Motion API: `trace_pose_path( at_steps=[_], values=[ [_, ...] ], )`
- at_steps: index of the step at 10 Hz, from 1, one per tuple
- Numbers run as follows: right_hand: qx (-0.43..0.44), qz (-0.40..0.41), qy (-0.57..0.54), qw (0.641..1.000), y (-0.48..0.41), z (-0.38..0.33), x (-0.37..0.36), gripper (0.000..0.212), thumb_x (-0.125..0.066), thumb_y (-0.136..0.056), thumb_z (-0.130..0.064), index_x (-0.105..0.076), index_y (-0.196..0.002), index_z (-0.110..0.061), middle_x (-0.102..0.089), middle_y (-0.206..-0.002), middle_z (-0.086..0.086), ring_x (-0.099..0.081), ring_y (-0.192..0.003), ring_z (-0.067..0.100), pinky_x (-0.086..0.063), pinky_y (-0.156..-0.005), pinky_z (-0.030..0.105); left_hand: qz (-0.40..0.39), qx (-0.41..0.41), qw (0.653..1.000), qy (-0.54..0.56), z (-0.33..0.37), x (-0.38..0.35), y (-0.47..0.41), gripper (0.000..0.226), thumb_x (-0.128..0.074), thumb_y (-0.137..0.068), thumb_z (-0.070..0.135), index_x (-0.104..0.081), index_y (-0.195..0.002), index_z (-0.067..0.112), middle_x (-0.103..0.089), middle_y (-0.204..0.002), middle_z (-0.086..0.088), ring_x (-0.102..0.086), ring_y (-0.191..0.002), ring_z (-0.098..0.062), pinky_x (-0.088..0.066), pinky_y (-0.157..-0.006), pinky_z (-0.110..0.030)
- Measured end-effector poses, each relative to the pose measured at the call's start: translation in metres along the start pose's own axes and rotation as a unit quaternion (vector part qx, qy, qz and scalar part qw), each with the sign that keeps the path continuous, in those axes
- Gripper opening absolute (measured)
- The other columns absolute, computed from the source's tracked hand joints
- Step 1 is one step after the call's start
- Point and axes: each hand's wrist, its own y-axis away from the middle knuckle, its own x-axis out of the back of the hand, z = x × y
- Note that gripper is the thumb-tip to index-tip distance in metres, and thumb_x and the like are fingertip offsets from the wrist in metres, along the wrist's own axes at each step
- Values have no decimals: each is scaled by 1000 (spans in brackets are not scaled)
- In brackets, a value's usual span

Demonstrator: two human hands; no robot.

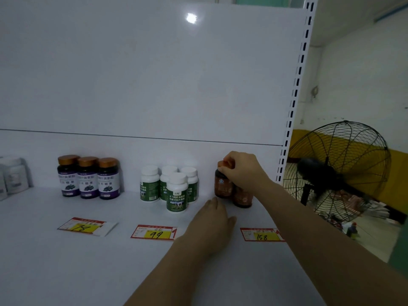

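You are looking at three purple bottles (88, 177) standing side by side on the white shelf (66, 261). Four green bottles (177, 193) are huddling near them. Price tags saying 78 (85, 227), 99 (154, 233) and 158 (260, 235) are lying in front. A big black fan (337, 171) is standing off to the right.

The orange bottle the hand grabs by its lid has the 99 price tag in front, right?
Not quite: in the head view the right hand grips the orange bottle by its lid, but the 158 tag lies in front of it. The 99 tag lies before the green bottles.
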Motion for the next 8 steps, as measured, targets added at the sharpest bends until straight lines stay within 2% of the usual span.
trace_pose_path(
  at_steps=[3, 5, 6, 7, 8],
  values=[
    [62, 3, 112, 992, 6, 10, -17, 22, -50, -93, -18, -62, -96, 2, -57, -99, 16, -52, -95, 27, -41, -80, 31, -56, 10, 994, -89, -3, -11, -1, 67, -21, -101, 45, -1, -150, 3, -1, -159, -13, -2, -147, -24, -4, -118, -33],
    [105, 26, 169, 980, 13, 11, -24, 19, -48, -92, -13, -58, -104, -2, -56, -106, 13, -50, -97, 25, -48, -81, 36, -60, 6, 991, -123, -3, -16, -2, 66, -15, -101, 45, -1, -150, 3, 1, -159, -13, 0, -147, -24, -2, -117, -34],
    [91, 18, 184, 978, 15, 6, -23, 20, -45, -93, -12, -56, -108, -3, -55, -109, 12, -50, -99, 26, -49, -83, 37, -53, 6, 991, -126, -3, -15, -2, 65, -15, -101, 45, -1, -150, 3, 0, -159, -12, -1, -147, -24, -2, -117, -34],
    [98, -3, 185, 978, 14, 7, -21, 23, -44, -94, -12, -55, -110, -2, -54, -109, 15, -49, -102, 30, -45, -83, 36, -46, 14, 993, -108, 0, -12, 1, 63, -21, -101, 44, -14, -149, 3, -13, -158, -12, -12, -145, -24, -12, -117, -33],
    [99, -12, 180, 979, 14, 2, -5, 28, -42, -96, -14, -52, -118, -2, -53, -115, 16, -47, -106, 31, -41, -90, 35, 40, 11, 996, -75, 5, -6, 0, 43, -37, -98, 39, -46, -129, 10, -46, -136, -7, -46, -123, -21, -38, -100, -31]
  ],
)
